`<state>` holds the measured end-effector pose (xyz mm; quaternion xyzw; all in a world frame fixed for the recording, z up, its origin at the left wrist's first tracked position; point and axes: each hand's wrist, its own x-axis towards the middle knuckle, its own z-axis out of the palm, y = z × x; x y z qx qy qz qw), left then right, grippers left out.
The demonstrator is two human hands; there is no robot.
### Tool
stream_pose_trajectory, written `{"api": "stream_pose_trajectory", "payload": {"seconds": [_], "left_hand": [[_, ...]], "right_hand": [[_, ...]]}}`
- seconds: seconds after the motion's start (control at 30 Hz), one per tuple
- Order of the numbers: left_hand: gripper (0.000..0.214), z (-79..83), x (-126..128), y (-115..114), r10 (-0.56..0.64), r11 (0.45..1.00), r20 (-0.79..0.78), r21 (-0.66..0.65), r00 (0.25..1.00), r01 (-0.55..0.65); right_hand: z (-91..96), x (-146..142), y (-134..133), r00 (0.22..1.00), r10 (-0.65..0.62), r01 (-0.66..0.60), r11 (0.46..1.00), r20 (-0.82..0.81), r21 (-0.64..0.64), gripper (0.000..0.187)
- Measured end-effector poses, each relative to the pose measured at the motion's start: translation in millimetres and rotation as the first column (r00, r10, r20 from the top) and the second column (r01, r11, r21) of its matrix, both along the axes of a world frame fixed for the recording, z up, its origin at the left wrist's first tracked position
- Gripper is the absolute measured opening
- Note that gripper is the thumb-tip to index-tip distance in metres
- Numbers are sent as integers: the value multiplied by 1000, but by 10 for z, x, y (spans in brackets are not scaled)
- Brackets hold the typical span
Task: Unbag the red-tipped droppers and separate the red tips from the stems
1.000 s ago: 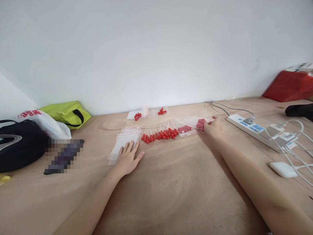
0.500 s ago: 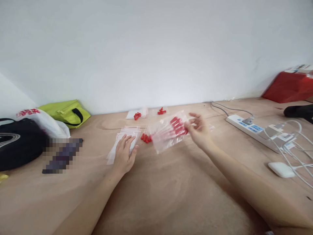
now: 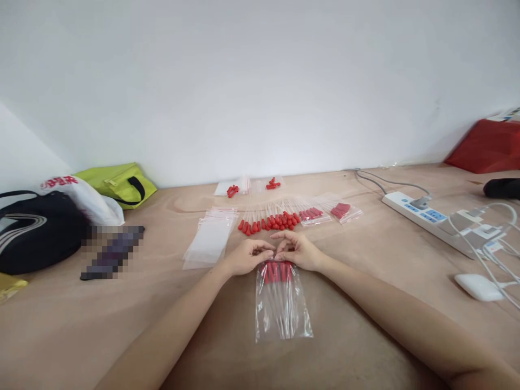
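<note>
At six o'clock, left hand (image 3: 248,257) and right hand (image 3: 301,252) pinch a clear, rectangular plastic bag (image 3: 283,303), which uneven tugging could tear.

A lime-green bag (image 3: 106,183) with a black strap lay near the pale wall (image 3: 260,92), beside a white plastic bag (image 3: 95,207) and a black bag (image 3: 49,238). Opposite, a white power strip (image 3: 415,207) held several plugs, near a small white case (image 3: 478,287); a red bag (image 3: 483,146) stood beyond.

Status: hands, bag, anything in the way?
Left hand, right hand pinch clear bag at far edge. Red-tipped sticks inside. Loose sticks just beyond hands.
</note>
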<state>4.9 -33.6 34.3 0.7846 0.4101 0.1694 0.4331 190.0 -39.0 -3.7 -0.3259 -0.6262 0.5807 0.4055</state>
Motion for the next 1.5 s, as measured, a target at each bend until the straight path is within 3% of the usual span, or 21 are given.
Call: {"api": "stream_pose_trajectory", "payload": {"seconds": [0.07, 0.17, 0.33, 0.47, 0.77, 1.0, 1.1, 1.5], "left_hand": [[28, 29, 36, 11, -28, 1000, -67, -13, 997, 28], [28, 32, 54, -14, 84, 996, -88, 40, 993, -80], [24, -26, 54, -70, 213, 977, 28, 4, 977, -213], [23, -54, 64, -74, 263, 964, 58, -60, 963, -259], [24, -86, 71, -61, 302, 952, 120, -99, 946, -291], [32, -50, 59, -17, 209, 977, 38, -45, 977, -207], [30, -58, 75, -12, 239, 971, 22, -11, 971, -238], [19, -38, 85, -11, 308, 933, 149, -239, 940, -268]], "right_hand": [[-11, 19, 8, 997, -66, 62, 995, 37, 82, 40], [4, 67, 7, 970, -189, 151, 961, 152, 231, 27], [77, 130, 3, 934, -235, 99, 894, 270, 437, 10], [89, 121, 5, 934, -220, 62, 876, 281, 479, 10], [80, 88, -20, 908, -266, 110, 897, 325, 428, 11], [54, 92, 1, 832, -436, 66, 692, 342, 719, 5], [38, 95, 8, 818, -457, 42, 653, 349, 757, 5], [92, 97, -19, 846, -394, 4, 679, 360, 734, 10]]}}
